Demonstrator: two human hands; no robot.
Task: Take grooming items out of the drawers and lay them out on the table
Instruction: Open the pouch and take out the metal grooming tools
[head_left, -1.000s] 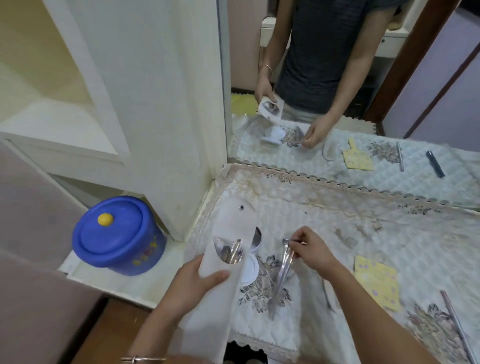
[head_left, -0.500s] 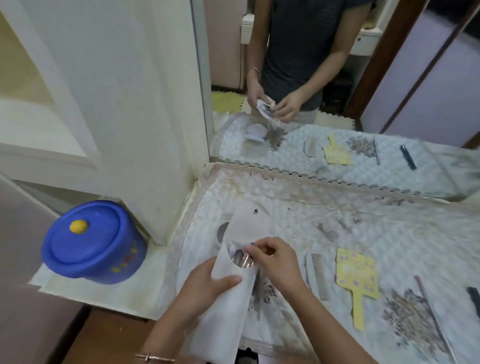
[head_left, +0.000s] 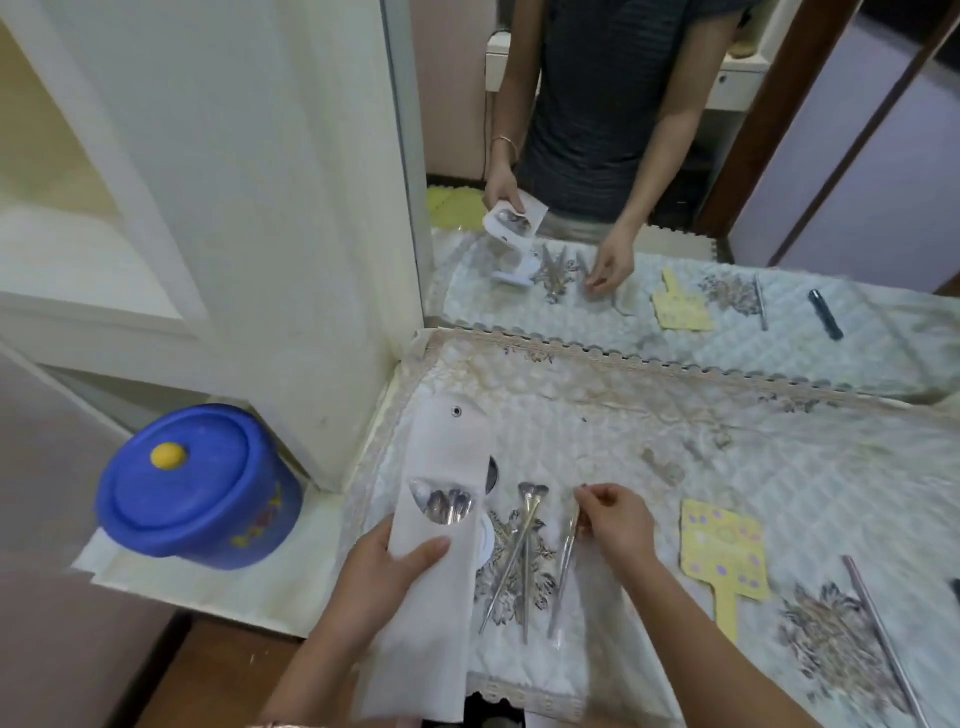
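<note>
The white pouch (head_left: 447, 452) serves as the reference: the person's left hand (head_left: 384, 577) grips it at mid-length, thumb across the front and fingers curled behind. It is tilted so that its cut-out mouth faces up and the metal-handled tools (head_left: 447, 506) left inside stay visible and reachable. That grip looks chosen to keep the pouch steady while the other hand empties it. Just right of the pouch, two makeup brushes (head_left: 519, 540) lie crossed on the quilted table cover (head_left: 675, 415), bristles away from the person. They are apart from the pouch and probably placed so that each item shows. Further right of the pouch, the right hand (head_left: 618, 525) has its fingers drawn narrow, with thumb and forefinger pinched on the upper end of a slim metal tool (head_left: 563, 566). The tool's lower end appears to rest on the cover beside the crossed brushes, which reads as a laying-down in progress, though the blur makes the contact uncertain. Well to the right of the pouch sits a yellow dotted paddle-shaped item (head_left: 724, 545), and beyond it a long metal rod (head_left: 878, 623). A small white round case (head_left: 485, 540) peeks out from under the pouch's right edge. Left of the pouch, off the table, stands a blue lidded tub (head_left: 197, 488). No drawer is in view.
</note>
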